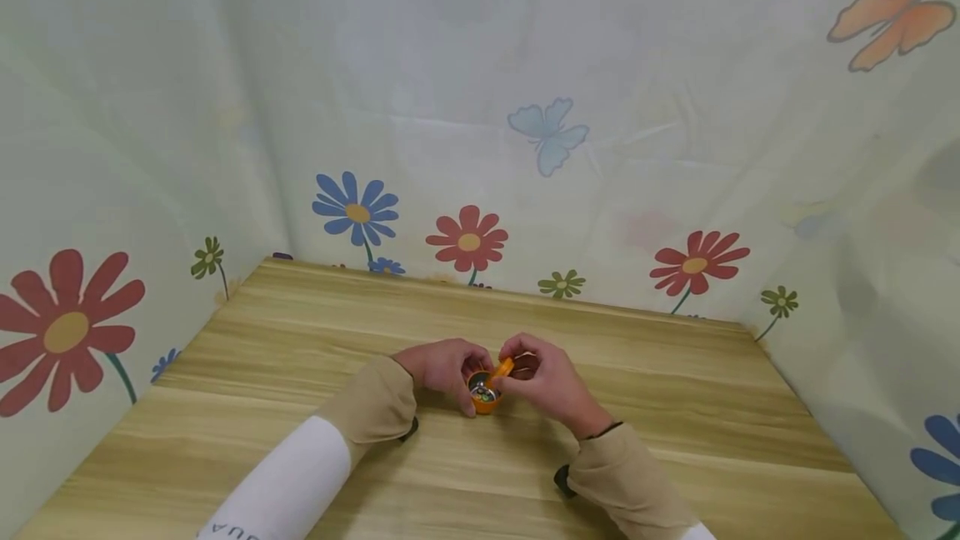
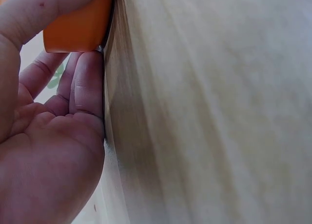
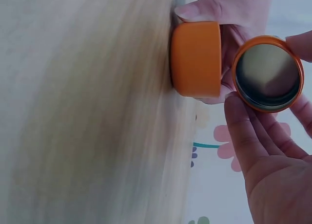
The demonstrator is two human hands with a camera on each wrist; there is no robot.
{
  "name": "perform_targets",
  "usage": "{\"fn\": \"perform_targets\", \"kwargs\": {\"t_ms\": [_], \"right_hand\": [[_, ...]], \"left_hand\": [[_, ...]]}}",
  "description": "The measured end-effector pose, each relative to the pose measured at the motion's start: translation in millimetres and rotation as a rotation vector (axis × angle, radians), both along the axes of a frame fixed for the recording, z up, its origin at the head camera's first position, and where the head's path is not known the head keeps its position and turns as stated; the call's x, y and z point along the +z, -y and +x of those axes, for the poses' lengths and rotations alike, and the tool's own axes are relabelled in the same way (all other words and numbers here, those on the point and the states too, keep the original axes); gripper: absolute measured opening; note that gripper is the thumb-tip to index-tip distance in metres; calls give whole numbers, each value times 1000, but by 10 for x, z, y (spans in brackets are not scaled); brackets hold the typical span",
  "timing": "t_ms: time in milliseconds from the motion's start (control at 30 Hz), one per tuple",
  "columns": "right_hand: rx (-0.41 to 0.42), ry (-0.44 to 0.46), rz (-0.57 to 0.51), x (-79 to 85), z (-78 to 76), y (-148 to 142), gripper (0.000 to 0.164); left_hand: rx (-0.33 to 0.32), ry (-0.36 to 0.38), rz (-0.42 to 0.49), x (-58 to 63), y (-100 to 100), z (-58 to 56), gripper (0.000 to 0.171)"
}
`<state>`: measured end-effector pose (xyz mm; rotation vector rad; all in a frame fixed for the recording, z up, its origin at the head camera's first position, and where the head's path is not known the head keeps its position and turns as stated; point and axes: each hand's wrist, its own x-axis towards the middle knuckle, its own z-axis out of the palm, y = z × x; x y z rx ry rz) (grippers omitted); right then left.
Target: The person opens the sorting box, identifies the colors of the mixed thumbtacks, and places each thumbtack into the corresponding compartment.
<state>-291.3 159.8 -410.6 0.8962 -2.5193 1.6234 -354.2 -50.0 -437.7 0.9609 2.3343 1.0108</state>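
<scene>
A small round orange tin [image 1: 486, 407] stands on the wooden table, its mouth facing up and its shiny inside showing small coloured bits. My left hand [image 1: 448, 367] grips it from the left, thumb on the near side and fingers behind, as the orange wall [image 2: 75, 31] in the left wrist view shows. Just above the tin's right side, my right hand [image 1: 551, 380] pinches a round orange lid [image 3: 268, 75] by its edge between thumb and fingers. The lid is off the tin and tilted, its silvery inner face turned toward the right wrist camera.
The wood-grain table [image 1: 315, 340] reaches back to a pale curtain [image 1: 420, 107] printed with flowers and butterflies, which also closes in both sides. Dark straps [image 1: 566, 482] sit at the wrists below tan sleeve cuffs.
</scene>
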Motion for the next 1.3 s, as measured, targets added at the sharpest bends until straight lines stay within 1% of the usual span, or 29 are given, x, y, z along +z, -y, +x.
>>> {"fn": "perform_targets", "kwargs": {"t_ms": [100,200,300,500,633,833,1000,1133,1300], "right_hand": [[22,-20,-3,86,86,37,27],[35,-9,-11,164,148,59,25],[32,-5,-1,131,127,49,25],[-25,1,54,-95,-15,0,26],[-21,-12,59,-156,-52,-12,27],[-18,-42,87,-160,-48,-9,28],[-7,-75,115,-150,-38,-3,23],[2,-69,127,-142,-30,-3,19],[-7,-73,152,-124,-18,-4,19]], "left_hand": [[0,-3,-1,-5,4,1,54],[-4,-5,2,-5,7,0,53],[-8,-8,5,-4,7,3,52],[-17,10,33,-11,2,7,52],[-15,22,39,-15,2,4,51],[-23,22,46,-25,2,-7,51],[-27,31,52,-29,6,-7,51],[-25,37,54,-39,13,-10,51],[-26,40,62,-40,13,-9,51]]}}
